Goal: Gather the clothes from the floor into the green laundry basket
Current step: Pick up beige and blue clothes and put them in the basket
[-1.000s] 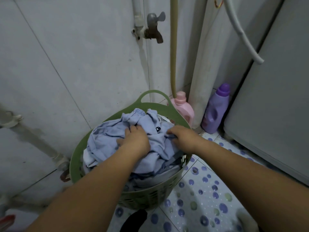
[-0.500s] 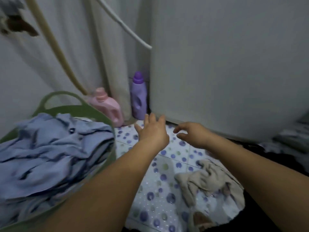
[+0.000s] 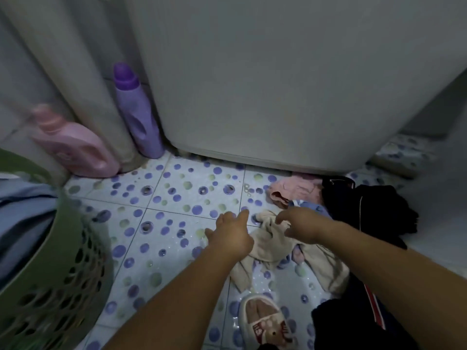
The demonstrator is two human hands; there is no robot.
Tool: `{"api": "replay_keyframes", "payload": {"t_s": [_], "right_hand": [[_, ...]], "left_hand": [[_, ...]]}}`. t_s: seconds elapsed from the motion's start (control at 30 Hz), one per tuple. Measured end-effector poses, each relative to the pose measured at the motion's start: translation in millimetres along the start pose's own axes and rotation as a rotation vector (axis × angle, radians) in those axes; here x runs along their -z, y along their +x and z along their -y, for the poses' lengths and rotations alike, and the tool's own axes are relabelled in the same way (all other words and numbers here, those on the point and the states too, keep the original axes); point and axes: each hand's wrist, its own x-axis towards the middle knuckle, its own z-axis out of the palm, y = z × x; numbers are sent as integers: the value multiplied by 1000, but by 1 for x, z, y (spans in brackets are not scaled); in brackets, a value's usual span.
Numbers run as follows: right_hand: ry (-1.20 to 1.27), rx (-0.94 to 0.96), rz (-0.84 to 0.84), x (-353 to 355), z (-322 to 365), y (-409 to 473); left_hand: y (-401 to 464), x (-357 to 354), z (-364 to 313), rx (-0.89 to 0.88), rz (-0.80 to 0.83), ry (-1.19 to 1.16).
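The green laundry basket (image 3: 63, 269) stands at the left edge, with blue clothes (image 3: 22, 205) in it. A beige garment (image 3: 267, 248) lies crumpled on the dotted floor tiles at centre right. Behind it lie a pink garment (image 3: 295, 192), a bit of blue cloth (image 3: 313, 207) and a black garment (image 3: 366, 205). My left hand (image 3: 231, 236) hovers open at the beige garment's left edge. My right hand (image 3: 300, 226) is over its top, fingers curled apart, holding nothing.
A white washing machine (image 3: 265, 84) fills the back. A purple bottle (image 3: 136, 112) and a pink bottle (image 3: 73, 147) stand at its left by the wall. A slipper (image 3: 265, 322) is near the bottom, with dark cloth with a red stripe (image 3: 366, 319) beside it.
My view swung right and down from the basket to the floor. Both hands left the blue clothes in the basket and reached down to the beige garment.
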Motion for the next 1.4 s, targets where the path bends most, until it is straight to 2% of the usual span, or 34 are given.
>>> {"api": "replay_keyframes", "payload": {"t_s": [0.17, 0.3, 0.4, 0.47, 0.53, 0.63, 0.73, 0.83, 0.9, 0.93, 0.97, 1.0, 1.03, 1.1, 1.13, 1.17, 1.2, 1.27, 1.33, 1.4], "right_hand": [[25, -91, -46, -53, -16, 46], [-94, -171, -75, -80, -25, 68], [-24, -191, -179, -94, -27, 84], [204, -171, -402, -97, -28, 88], [580, -184, -614, -88, -26, 82], [1100, -240, -775, -60, -22, 70], [1593, -189, -778, -36, -18, 63], [2102, -5, -643, -18, -12, 60], [2274, 85, -578, -13, -13, 58], [2221, 109, -586, -13, -15, 57], [2036, 107, -624, -17, -22, 57], [1745, 91, -644, -22, -30, 56], [1380, 57, -595, -29, -40, 54], [681, -111, -304, -54, -63, 56], [451, -231, -181, -68, -70, 55], [333, -350, -133, -82, -76, 54], [298, -442, -150, -93, -80, 51], [390, -550, -347, -107, -86, 45], [635, -550, -554, -106, -89, 44], [973, -496, -707, -90, -83, 46]], "left_hand": [[45, -33, -5, -37, 66, -26], [80, -58, -11, -79, 88, -47], [102, -74, -13, -126, 124, -120], [114, -83, -14, -163, 104, -182], [123, -91, -15, -199, 23, -253], [126, -93, -18, -194, -49, -493], [126, -83, -31, -186, -155, -713], [126, -71, -46, -170, -252, -860], [125, -63, -50, -78, -248, -1072], [127, -61, -52, -19, -219, -1233], [125, -56, -54, 23, -175, -1392], [125, -52, -55, 54, -153, -1518], [123, -48, -57, 75, -145, -1594], [122, -43, -59, 117, -163, -1683], [122, -43, -59, 132, -168, -1718], [123, -43, -58, 150, -171, -1741], [122, -42, -56, 162, -161, -1770], [126, -48, -48, 186, -191, -1758], [135, -57, -38, 230, -313, -1555], [129, -64, -37, 222, -309, -1389]]}}
